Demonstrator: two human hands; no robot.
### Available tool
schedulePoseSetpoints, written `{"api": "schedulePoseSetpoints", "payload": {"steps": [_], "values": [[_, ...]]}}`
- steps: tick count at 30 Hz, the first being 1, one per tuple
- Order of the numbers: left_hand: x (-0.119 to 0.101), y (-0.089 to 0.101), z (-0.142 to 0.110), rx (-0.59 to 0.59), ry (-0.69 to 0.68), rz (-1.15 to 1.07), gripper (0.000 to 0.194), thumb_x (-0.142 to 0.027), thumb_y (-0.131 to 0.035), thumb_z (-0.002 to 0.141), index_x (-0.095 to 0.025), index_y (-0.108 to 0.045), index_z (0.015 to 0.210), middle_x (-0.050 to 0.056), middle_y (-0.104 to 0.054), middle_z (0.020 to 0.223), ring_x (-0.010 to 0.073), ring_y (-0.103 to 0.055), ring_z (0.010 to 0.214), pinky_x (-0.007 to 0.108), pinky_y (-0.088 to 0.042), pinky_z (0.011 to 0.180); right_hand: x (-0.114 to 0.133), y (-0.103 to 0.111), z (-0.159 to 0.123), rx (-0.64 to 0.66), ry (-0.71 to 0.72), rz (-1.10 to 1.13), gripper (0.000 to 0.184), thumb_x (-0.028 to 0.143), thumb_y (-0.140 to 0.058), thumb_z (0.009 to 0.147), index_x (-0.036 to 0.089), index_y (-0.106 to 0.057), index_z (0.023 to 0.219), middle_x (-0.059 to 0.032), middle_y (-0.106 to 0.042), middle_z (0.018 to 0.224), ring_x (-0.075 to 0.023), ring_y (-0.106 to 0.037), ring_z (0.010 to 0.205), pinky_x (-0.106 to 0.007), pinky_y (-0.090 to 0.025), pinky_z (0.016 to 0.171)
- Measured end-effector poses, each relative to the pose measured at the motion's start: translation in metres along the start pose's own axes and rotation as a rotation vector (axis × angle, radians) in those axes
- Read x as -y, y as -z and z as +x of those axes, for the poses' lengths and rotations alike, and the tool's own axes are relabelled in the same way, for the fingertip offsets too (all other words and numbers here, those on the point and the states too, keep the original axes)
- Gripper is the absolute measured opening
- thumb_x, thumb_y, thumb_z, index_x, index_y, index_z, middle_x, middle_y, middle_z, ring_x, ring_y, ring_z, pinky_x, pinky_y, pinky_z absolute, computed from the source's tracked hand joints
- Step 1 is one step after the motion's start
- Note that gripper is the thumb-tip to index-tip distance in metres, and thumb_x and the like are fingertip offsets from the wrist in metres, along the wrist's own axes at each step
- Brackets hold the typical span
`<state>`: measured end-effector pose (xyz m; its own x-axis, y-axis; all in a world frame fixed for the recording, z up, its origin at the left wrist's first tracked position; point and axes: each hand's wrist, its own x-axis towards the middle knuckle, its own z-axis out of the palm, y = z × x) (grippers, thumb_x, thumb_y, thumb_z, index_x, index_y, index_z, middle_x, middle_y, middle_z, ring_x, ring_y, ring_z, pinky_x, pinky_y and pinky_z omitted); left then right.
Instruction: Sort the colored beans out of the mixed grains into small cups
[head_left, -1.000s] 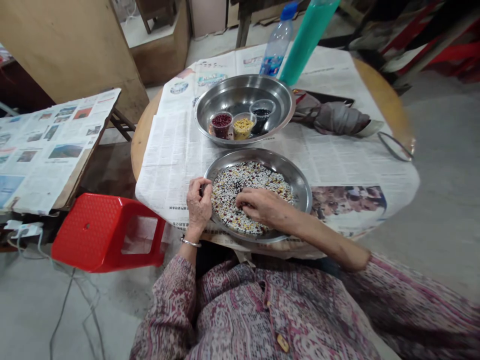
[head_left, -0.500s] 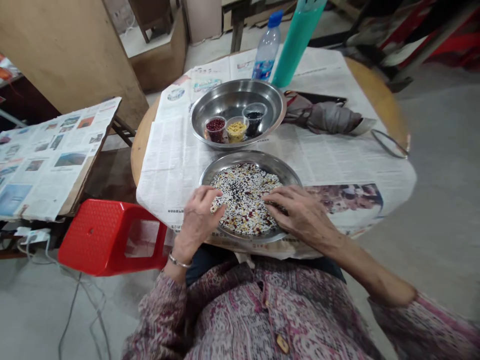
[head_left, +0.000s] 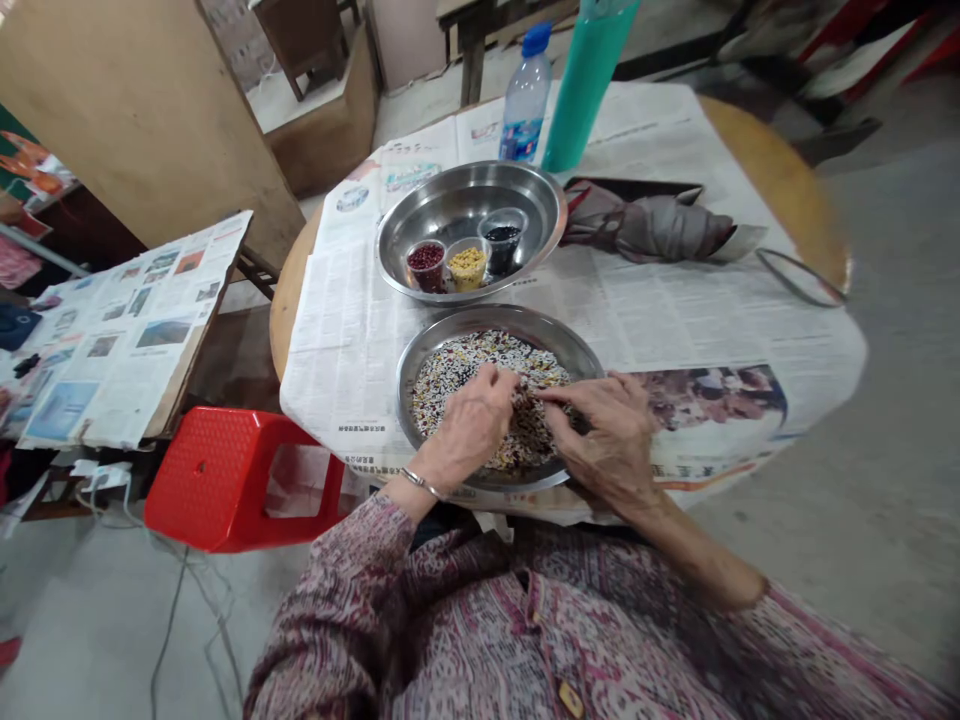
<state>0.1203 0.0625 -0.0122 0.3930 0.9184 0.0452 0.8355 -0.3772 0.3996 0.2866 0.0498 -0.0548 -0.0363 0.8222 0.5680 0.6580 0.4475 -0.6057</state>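
Observation:
A shallow steel dish [head_left: 592, 352] in front of me holds mixed grains [head_left: 457, 372], white, black, dark red and yellow. My left hand [head_left: 480, 415] is over the middle of the dish, its fingers curled together at the grains. My right hand [head_left: 611, 425] reaches over the dish's right side, its thumb and forefinger drawn close together near the left fingertips. Whatever lies between the fingers of either hand is too small to make out. Behind the dish, a larger steel basin [head_left: 551, 205] holds clear cups of red beans [head_left: 426, 258], yellow beans [head_left: 468, 266] and black beans [head_left: 502, 236].
Newspaper [head_left: 337, 330] covers the round table. Beyond the basin stand a water bottle [head_left: 525, 100] and a teal bottle [head_left: 589, 90]. A folded grey umbrella [head_left: 652, 228] lies at the right. A red stool [head_left: 217, 470] is on the floor at left, beside another newspaper-covered table [head_left: 150, 345].
My left hand has moved right, from the dish's left rim to its middle, and its fingers have closed. My right hand's fingertips have drawn together. The grains have been pushed about.

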Motion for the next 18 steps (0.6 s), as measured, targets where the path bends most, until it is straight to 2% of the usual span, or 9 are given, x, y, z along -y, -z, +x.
{"api": "schedulePoseSetpoints", "payload": {"steps": [3, 4, 5, 7, 9, 11, 14, 18], "values": [[0.018, 0.005, 0.014, -0.206, 0.059, 0.042, 0.018, -0.012, -0.052, 0.096, -0.019, -0.059, 0.111, 0.010, -0.056, 0.114, 0.0236, -0.059, 0.103, 0.039, -0.054, 0.091, 0.001, -0.001, 0.001, -0.032, -0.079, 0.113, 0.015, 0.026, -0.057, 0.088, 0.027, -0.071, 0.083, -0.0034, -0.075, 0.081, -0.0244, -0.068, 0.081, -0.050, -0.050, 0.093], [0.024, 0.007, 0.016, -0.254, 0.077, 0.065, 0.017, -0.019, -0.059, 0.096, -0.020, -0.059, 0.113, 0.011, -0.056, 0.117, 0.0262, -0.057, 0.108, 0.042, -0.052, 0.095, 0.001, -0.001, 0.001, -0.032, -0.094, 0.154, 0.015, 0.027, -0.057, 0.088, 0.027, -0.071, 0.083, -0.0040, -0.075, 0.081, -0.0250, -0.068, 0.082, -0.049, -0.052, 0.088], [0.030, 0.009, 0.016, -0.283, 0.091, 0.086, 0.026, -0.028, -0.068, 0.093, -0.020, -0.058, 0.115, 0.012, -0.055, 0.121, 0.0292, -0.054, 0.113, 0.045, -0.051, 0.098, 0.001, 0.000, 0.002, -0.030, -0.102, 0.189, 0.014, 0.028, -0.058, 0.088, 0.028, -0.071, 0.083, -0.0046, -0.075, 0.082, -0.0255, -0.068, 0.083, -0.047, -0.053, 0.084], [0.040, 0.011, 0.014, -0.280, 0.111, 0.115, 0.053, -0.045, -0.082, 0.080, -0.020, -0.057, 0.120, 0.015, -0.053, 0.127, 0.0350, -0.051, 0.118, 0.051, -0.048, 0.101, 0.001, 0.001, 0.002, -0.034, -0.103, 0.230, 0.013, 0.030, -0.059, 0.088, 0.028, -0.071, 0.083, -0.0049, -0.075, 0.082, -0.0260, -0.068, 0.084, -0.046, -0.054, 0.082], [0.045, 0.011, 0.010, -0.214, 0.130, 0.121, 0.067, -0.049, -0.089, 0.070, -0.019, -0.057, 0.121, 0.016, -0.054, 0.126, 0.0367, -0.052, 0.116, 0.052, -0.049, 0.099, 0.001, 0.001, 0.002, -0.048, -0.091, 0.245, 0.011, 0.030, -0.060, 0.088, 0.028, -0.071, 0.084, -0.0045, -0.075, 0.082, -0.0257, -0.068, 0.084, -0.046, -0.055, 0.082], [0.045, 0.009, 0.007, -0.137, 0.145, 0.097, 0.058, -0.041, -0.088, 0.073, -0.018, -0.059, 0.118, 0.014, -0.057, 0.119, 0.0321, -0.058, 0.107, 0.048, -0.052, 0.094, 0.000, 0.001, 0.002, -0.065, -0.077, 0.255, 0.010, 0.028, -0.061, 0.088, 0.027, -0.071, 0.085, -0.0044, -0.075, 0.082, -0.0250, -0.068, 0.083, -0.046, -0.055, 0.082], [0.037, 0.002, 0.004, -0.092, 0.142, 0.020, 0.027, -0.018, -0.075, 0.084, -0.019, -0.064, 0.109, 0.008, -0.062, 0.107, 0.0235, -0.063, 0.095, 0.040, -0.055, 0.090, 0.000, 0.000, 0.002, -0.060, -0.089, 0.255, 0.011, 0.029, -0.061, 0.088, 0.027, -0.071, 0.083, -0.0046, -0.075, 0.081, -0.0252, -0.068, 0.082, -0.047, -0.055, 0.081], [0.022, -0.010, 0.006, -0.089, 0.111, -0.137, 0.022, -0.003, -0.064, 0.083, -0.019, -0.067, 0.097, 0.004, -0.069, 0.095, 0.0214, -0.066, 0.093, 0.039, -0.056, 0.092, 0.001, 0.000, 0.002, -0.045, -0.112, 0.258, 0.014, 0.032, -0.058, 0.090, 0.029, -0.071, 0.083, -0.0049, -0.074, 0.082, -0.0262, -0.068, 0.083, -0.048, -0.055, 0.083]]}}
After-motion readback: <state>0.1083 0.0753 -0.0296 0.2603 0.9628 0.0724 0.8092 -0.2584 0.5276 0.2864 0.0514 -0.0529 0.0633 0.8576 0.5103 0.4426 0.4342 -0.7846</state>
